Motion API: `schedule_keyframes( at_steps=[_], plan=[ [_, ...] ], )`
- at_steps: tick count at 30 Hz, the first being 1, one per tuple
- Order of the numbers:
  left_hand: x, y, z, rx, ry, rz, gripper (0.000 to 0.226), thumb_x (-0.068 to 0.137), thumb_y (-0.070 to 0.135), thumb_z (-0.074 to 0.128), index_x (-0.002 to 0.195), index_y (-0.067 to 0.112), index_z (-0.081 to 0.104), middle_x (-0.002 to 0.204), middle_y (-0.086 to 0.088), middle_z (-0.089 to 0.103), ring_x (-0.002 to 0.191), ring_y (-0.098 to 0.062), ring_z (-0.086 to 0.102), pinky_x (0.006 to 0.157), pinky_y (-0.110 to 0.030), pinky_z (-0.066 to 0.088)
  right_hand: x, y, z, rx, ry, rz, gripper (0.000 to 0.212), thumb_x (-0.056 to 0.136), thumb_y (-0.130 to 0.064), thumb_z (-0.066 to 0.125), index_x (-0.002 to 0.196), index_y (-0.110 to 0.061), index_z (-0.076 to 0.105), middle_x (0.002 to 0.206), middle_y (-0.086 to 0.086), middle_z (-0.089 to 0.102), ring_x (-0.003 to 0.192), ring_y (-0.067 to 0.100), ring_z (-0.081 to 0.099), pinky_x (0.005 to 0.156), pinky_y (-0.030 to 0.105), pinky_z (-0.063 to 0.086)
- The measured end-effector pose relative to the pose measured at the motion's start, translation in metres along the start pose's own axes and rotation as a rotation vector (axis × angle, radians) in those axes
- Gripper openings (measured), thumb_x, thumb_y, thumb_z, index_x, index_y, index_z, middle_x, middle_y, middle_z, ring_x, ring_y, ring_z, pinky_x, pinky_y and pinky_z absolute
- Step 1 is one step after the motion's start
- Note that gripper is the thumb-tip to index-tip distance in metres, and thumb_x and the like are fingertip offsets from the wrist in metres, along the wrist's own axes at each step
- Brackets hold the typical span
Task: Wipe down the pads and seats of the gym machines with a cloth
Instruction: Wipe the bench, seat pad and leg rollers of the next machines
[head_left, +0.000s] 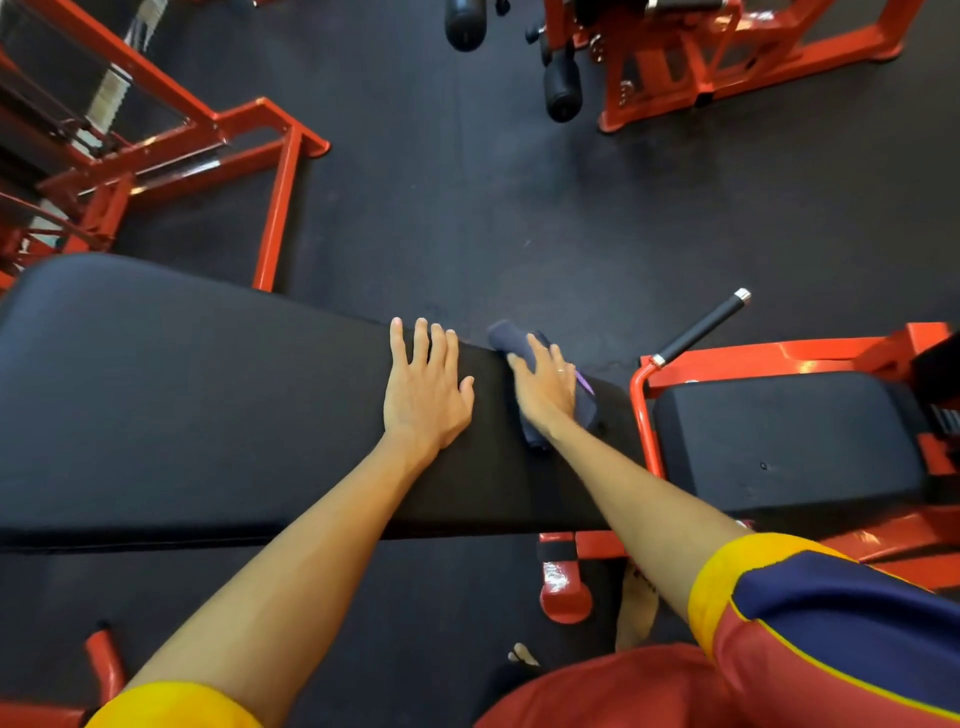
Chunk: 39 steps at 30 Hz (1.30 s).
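Head view, looking steeply down. A long black bench pad runs from nine o'clock toward the centre, smooth and faintly glossy like vinyl, with rounded corners and a thick, cushioned edge. The left hand lies flat on it just left of centre, fingers straight and spread, holding nothing; it probably steadies the person as they lean over the bench. Beside it, at three o'clock of that hand and a little apart, the right hand presses down with extended fingers on a dark blue cloth. The cloth is soft, rumpled and folded, and sits at the pad's far edge, its end sticking out past the fingertips toward twelve o'clock; the flat palm appears to spread pressure for a wiping stroke. At three to four o'clock sits a shorter, squarer seat pad of the same black covering, bordered by a glossy red tube frame. A straight black handle with metal end caps points toward two o'clock. Cylindrical black rollers hang at one o'clock. The matte dark rubber floor fills the centre. A sleeve of navy, red and yellow shows at five o'clock.
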<state>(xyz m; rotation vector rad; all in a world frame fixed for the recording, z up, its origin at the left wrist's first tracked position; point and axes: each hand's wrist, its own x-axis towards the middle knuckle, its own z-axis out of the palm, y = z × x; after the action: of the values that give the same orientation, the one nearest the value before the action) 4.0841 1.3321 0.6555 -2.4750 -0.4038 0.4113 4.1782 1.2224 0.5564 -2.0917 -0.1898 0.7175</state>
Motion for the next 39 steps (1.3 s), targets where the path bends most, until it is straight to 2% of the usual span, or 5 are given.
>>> schedule_keyframes(
  at_steps=[6,13,21,28,39],
  plan=[
    [-0.001,0.000,0.003,0.006,0.004,0.004,0.071,0.103,0.048,0.014,0.158,0.004,0.020,0.162,-0.016,0.029,0.153,-0.036,0.016,0.119,-0.064,0.005,-0.066,0.066,-0.006,0.013,-0.185,-0.393,0.069,0.105,-0.022,0.055,0.160,-0.030,0.014,0.168,-0.010,0.010,0.156,0.011,0.001,0.128,0.042,0.004],
    [-0.003,0.007,0.008,-0.005,0.029,0.096,0.066,0.106,0.041,0.010,0.160,0.004,0.005,0.169,-0.013,0.010,0.156,-0.029,0.002,0.124,-0.056,0.001,-0.025,0.088,-0.022,0.036,-0.069,0.078,0.073,0.106,-0.046,0.045,0.164,-0.022,0.009,0.171,0.005,0.009,0.158,0.024,0.006,0.127,0.040,0.005],
    [-0.026,0.039,0.012,-0.021,-0.020,0.123,0.067,0.107,0.040,0.013,0.159,0.001,-0.001,0.168,-0.017,-0.003,0.156,-0.031,-0.006,0.124,-0.056,-0.002,-0.111,0.081,0.006,0.010,-0.060,-0.172,0.072,0.106,-0.038,0.049,0.163,-0.021,0.008,0.171,-0.002,0.010,0.158,0.015,0.002,0.128,0.041,0.004],
    [-0.035,0.041,0.016,-0.037,-0.040,0.223,0.067,0.106,0.043,0.011,0.159,0.003,0.000,0.169,-0.015,-0.002,0.156,-0.029,-0.006,0.125,-0.054,-0.005,-0.083,0.111,-0.011,0.130,0.026,0.277,0.071,0.105,-0.056,0.037,0.164,-0.023,0.014,0.171,0.009,0.014,0.158,0.024,0.009,0.126,0.039,0.006],
    [-0.033,0.044,0.016,-0.043,-0.059,0.318,0.065,0.105,0.037,0.011,0.159,0.002,0.001,0.168,-0.016,-0.002,0.156,-0.030,-0.006,0.125,-0.052,-0.006,-0.165,0.152,0.045,0.197,0.307,0.046,0.072,0.102,-0.047,0.054,0.163,-0.025,0.023,0.169,-0.002,0.020,0.156,0.017,0.013,0.127,0.040,0.011]
  ],
)
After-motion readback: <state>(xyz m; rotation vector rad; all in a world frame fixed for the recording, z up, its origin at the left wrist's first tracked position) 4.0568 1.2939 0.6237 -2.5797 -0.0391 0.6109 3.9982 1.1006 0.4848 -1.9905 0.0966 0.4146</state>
